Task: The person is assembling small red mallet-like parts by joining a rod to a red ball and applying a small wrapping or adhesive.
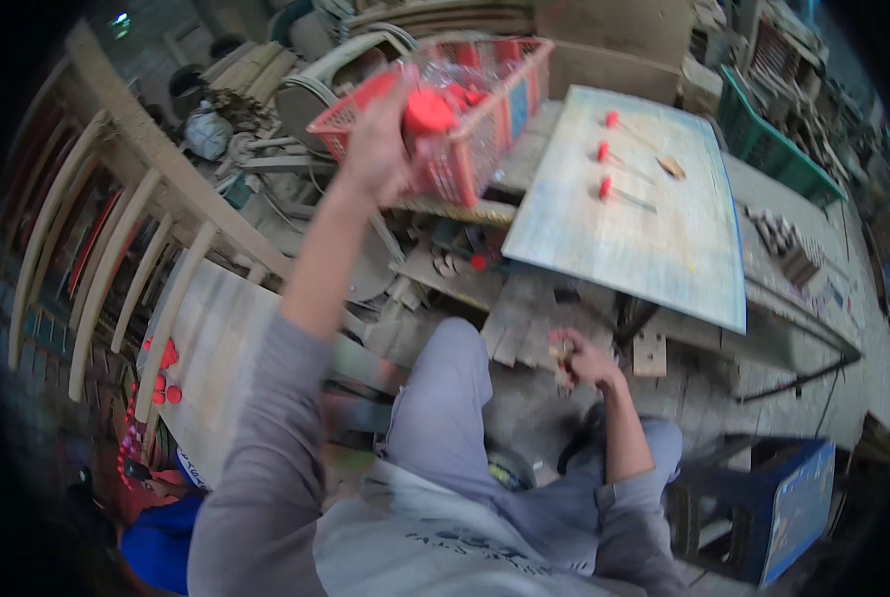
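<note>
My left hand (377, 149), raised and blurred, is closed at the near side of a red plastic basket (465, 171). In its fingers is a round red cap (429, 111), with something clear beneath it that is smeared by motion. Clear plastic pieces and red parts fill the basket. Lower, above my right knee, my right hand (592, 362) has its fingers curled around something small that I cannot make out. On the pale board (614, 239) lie several slim sticks with red ends (605, 187), beside a brown leaf-shaped piece (671, 167).
A blue stool (798, 512) stands at the lower right. Wooden frames (136, 109) lean at the left, near another board (211, 348) with red caps (168, 391). Someone in blue (161, 542) is at the lower left. A green crate (783, 149) stands far right.
</note>
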The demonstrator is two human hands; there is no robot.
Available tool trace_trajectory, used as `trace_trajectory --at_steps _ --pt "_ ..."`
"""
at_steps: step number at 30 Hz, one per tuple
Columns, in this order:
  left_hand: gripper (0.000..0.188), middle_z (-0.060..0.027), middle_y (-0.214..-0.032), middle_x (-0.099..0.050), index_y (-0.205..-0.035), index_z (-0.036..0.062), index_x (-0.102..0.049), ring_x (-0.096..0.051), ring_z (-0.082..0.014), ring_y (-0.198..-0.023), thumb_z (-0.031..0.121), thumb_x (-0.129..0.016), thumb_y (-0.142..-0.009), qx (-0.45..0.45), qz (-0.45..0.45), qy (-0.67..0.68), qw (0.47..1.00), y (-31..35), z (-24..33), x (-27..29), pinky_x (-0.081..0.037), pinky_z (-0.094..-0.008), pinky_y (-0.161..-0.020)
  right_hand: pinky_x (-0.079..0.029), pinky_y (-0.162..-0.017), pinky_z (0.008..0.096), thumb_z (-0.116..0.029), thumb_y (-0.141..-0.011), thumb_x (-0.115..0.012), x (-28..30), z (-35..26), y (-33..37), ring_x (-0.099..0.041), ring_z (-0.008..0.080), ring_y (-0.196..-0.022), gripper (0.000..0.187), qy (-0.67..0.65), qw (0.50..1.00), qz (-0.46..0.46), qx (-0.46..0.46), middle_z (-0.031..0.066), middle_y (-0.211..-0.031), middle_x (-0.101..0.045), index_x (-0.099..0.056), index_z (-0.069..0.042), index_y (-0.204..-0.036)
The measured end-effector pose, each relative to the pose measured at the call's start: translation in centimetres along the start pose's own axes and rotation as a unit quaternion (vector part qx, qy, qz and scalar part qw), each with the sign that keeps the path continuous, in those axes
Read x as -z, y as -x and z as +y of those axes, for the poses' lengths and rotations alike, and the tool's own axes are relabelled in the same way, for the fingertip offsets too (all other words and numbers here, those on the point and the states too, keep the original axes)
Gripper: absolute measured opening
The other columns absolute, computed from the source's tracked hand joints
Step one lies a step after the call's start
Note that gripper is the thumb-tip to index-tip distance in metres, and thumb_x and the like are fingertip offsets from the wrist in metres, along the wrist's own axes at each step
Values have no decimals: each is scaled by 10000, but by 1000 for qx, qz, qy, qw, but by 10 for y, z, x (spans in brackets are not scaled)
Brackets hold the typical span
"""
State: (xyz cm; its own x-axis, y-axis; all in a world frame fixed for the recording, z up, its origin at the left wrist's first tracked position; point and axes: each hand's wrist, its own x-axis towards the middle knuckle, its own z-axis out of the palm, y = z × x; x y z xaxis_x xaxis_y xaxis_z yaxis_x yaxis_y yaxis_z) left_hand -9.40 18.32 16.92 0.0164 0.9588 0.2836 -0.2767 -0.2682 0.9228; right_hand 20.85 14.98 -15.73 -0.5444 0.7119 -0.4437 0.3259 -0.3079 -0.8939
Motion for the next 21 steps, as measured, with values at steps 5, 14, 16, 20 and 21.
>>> trace_trajectory --at_steps 5,14,16,20,21 --pt "437 -123 -685 -565 -925 42 -534 -357 -71 -405 427 -342 -1002 123 8 110 986 114 -145 -71 -274 -194 -393 -443 -508 243 -310 -894 -622 -15 -36 33 -447 81 -558 429 -123 991 -43 35 -22 -732 -464 -374 -169 -1215" --pt "475 -119 -654 -571 -908 28 -522 -379 -78 -433 456 -336 -996 269 -83 194 940 146 -294 -63 -302 -193 -411 -506 -677 268 -5 -887 -579 -38 -25 79 -585 132 -833 118 -73 873 406 260 82 -957 -593 -601 16 -1001" --pt "450 -102 -654 -538 -929 43 -497 -338 -69 -425 451 -319 -998 273 -103 189 938 146 -297 -65 -273 -205 -407 -501 -704 286 10 -859 -600 -46 -28 84 -588 157 -845 107 30 844 448 293 90 -946 -592 -630 9 -962" --pt "453 -98 -662 -555 -892 39 -499 -375 -86 -412 438 -314 -1003 293 -70 230 925 137 -307 -70 -297 -207 -381 -483 -763 346 53 -756 -659 -57 -26 67 -593 258 -866 160 185 772 474 380 112 -902 -586 -665 -11 -902" --pt "453 -98 -662 -555 -892 39 -499 -375 -86 -412 438 -314 -1003 292 -70 232 925 136 -308 -71 -297 -207 -381 -483 -766 347 54 -742 -666 -58 -25 61 -593 272 -869 168 239 744 465 417 114 -895 -586 -660 -8 -898"
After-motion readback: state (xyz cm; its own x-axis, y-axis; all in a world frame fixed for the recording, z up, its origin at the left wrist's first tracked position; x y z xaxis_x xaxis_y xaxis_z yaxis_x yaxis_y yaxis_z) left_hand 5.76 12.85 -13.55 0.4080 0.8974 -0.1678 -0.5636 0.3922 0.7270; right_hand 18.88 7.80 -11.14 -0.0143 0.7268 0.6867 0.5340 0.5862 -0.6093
